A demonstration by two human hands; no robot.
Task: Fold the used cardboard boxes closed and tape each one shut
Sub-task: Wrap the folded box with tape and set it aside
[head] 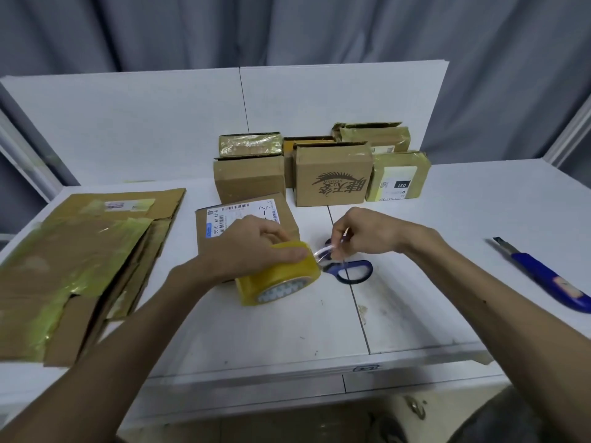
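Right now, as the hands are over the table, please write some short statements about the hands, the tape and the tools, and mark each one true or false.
1. The left hand holds the yellow tape roll. True.
2. The right hand holds the scissors. False: it pinches the loose tape end; the scissors lie on the table.
3. The blue utility knife lies to the right of both hands. True.
4. The flattened cardboard lies on the right side of the table. False: it lies on the left side.
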